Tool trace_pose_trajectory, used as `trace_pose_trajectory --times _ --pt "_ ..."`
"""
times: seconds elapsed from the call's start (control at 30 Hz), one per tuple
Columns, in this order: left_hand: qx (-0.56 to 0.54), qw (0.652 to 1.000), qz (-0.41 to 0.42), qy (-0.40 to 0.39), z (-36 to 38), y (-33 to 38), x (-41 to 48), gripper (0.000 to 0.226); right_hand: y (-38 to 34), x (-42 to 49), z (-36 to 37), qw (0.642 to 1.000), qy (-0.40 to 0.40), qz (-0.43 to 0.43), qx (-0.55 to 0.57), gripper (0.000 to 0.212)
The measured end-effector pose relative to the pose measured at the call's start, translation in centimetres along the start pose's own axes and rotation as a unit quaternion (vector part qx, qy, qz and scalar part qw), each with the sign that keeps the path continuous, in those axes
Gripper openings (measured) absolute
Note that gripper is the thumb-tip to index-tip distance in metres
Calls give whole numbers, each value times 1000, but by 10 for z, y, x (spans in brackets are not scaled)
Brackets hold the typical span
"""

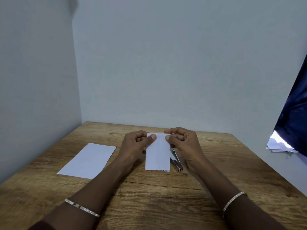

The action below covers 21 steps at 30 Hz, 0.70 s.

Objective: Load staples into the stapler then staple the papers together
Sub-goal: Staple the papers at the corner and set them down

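Observation:
Both hands hold a narrow white paper strip (157,155) upright above the middle of the wooden table (149,196). My left hand (134,145) pinches the strip's upper left edge between thumb and fingers. My right hand (182,143) pinches its upper right corner. A faint line, possibly a staple, shows near the strip's top between my thumbs. A small silver stapler (177,161) lies on the table just right of the strip, partly hidden behind it and beside my right wrist. It looks closed.
A larger white sheet (88,161) lies flat on the table to the left. Pale walls close off the back and left. A dark blue cloth (294,110) hangs at the right, with white paper scraps (279,145) beneath it beyond the table's right edge.

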<state>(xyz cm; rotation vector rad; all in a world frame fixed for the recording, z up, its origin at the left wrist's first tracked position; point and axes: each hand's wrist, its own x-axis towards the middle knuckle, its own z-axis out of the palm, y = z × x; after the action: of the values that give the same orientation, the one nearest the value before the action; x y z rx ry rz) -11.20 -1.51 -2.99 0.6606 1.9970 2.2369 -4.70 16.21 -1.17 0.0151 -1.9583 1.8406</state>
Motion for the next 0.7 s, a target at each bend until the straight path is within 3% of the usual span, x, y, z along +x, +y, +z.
trace_pose_trajectory --times 0.17,0.23,0.33,0.4,0.47,0.63,0.7 --pt "-29 999 21 30 -2 -1 0 19 0 -3 5 998 -51 6 -27 30" --pt "-65 997 37 22 1 2 -1 19 -1 -6 7 995 -49 -24 -78 22" --pt "27 993 71 88 1 8 0 45 -7 -7 11 977 -1 -117 -180 6" --pt "22 990 58 128 0 11 1 60 -9 -6 12 969 9 -146 -201 13" --pt "18 987 66 143 -2 12 1 62 -6 -7 12 963 2 -157 -218 13" --pt "85 978 118 150 -5 4 -4 51 10 -16 19 931 -75 -176 -310 10" --pt "119 974 130 144 -7 0 -5 50 16 -18 21 903 -124 -160 -380 9"
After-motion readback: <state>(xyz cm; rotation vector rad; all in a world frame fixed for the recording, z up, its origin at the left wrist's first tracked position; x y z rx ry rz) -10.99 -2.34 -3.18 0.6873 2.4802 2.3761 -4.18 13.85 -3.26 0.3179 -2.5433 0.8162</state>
